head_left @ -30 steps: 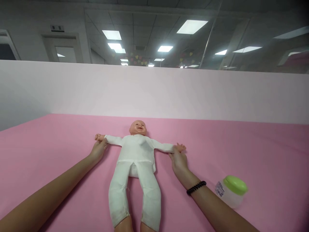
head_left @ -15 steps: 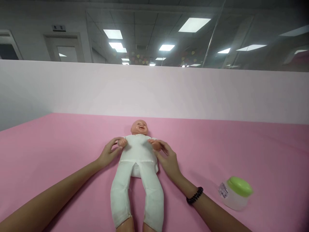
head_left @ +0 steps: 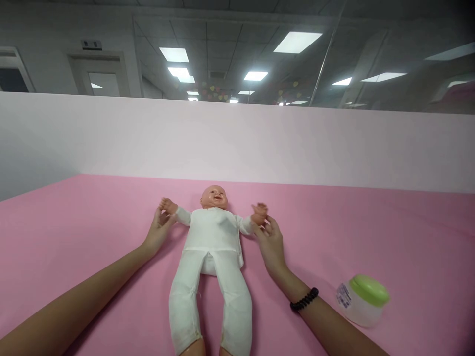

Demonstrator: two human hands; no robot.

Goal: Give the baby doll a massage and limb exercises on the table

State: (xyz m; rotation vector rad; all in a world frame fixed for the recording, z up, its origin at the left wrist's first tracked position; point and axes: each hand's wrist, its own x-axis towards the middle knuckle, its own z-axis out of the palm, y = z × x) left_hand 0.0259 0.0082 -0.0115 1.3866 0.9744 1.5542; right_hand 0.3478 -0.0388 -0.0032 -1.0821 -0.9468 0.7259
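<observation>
Doll (head_left: 211,247) in a white suit lies on its back on the pink bench (head_left: 74,222), near the middle, with its head toward the far pink wall (head_left: 334,148) and its legs toward you. Your left hand (head_left: 159,231) is at the doll's arm on the left side, and its fingers (head_left: 158,217) are closed lightly around the small wrist, which is lifted up and outward. Your right hand (head_left: 271,242) is at the arm on the right side, and its fingers (head_left: 265,228) hold the wrist in the same way, with the small hand raised above them. You wear a black beaded bracelet (head_left: 304,299) on your right wrist. A clear jar with a green lid (head_left: 362,299) lies tilted on the bench at the near right, well apart from the doll.
</observation>
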